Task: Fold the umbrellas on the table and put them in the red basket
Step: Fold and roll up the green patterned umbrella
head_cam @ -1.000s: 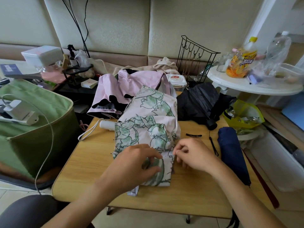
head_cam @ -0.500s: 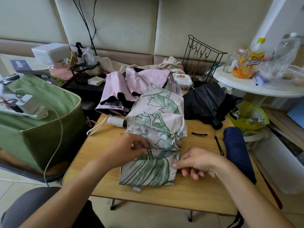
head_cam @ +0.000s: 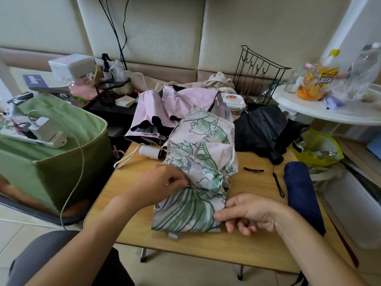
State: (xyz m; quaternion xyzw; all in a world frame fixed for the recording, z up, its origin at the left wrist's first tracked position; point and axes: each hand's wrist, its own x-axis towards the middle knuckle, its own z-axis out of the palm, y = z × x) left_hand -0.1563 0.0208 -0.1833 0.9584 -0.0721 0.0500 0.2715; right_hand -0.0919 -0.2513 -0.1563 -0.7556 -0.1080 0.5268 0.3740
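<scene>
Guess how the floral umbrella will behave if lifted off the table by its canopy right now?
The floral umbrella would probably sag: its canopy lies in loose, crumpled pleats. The white handle would likely swing, sticking out free at the far left end. The folds may spill open, since only the left hand and right hand pinch them in place; no strap shows fastened.

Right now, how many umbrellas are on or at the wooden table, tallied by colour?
Floral green-and-white umbrella, gripped by the left hand and the right hand: 1
Pink umbrella: 1
Black umbrella: 1
Navy umbrella, already rolled: 1
Total: 4
</scene>
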